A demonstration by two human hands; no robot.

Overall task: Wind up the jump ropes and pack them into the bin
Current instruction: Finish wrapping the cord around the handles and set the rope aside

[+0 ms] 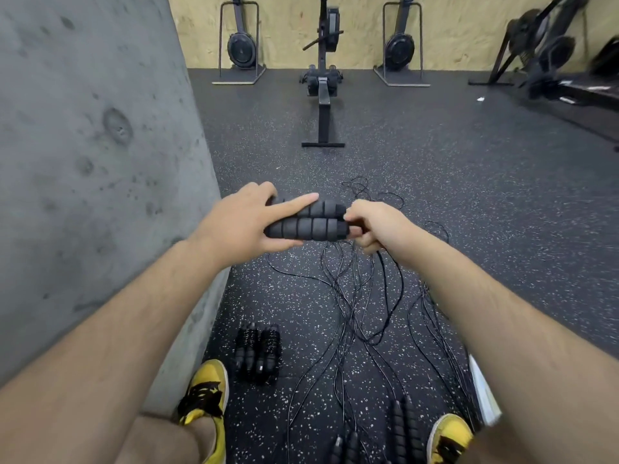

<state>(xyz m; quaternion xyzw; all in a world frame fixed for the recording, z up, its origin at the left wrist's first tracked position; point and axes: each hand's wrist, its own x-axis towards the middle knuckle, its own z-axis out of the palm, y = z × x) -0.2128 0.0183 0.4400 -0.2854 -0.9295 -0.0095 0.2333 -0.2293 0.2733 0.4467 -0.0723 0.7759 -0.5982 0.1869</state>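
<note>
- My left hand [241, 222] has its grip wrapped around two black ribbed foam jump-rope handles [311, 221], held side by side at mid-frame.
- My right hand [371, 226] pinches their end; its fingertips hide what they hold.
- Thin black cords [351, 296] tangle on the speckled rubber floor [469, 195] toward 6 o'clock.
- A wound black rope bundle [257, 351] lies at 7 o'clock.

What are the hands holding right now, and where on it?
Left hand grips the two foam handles together at their left end; right hand pinches at their right end.

Bare forearms [502, 329], yellow-and-black sneakers [206, 396], tan shorts [147, 440]
</note>
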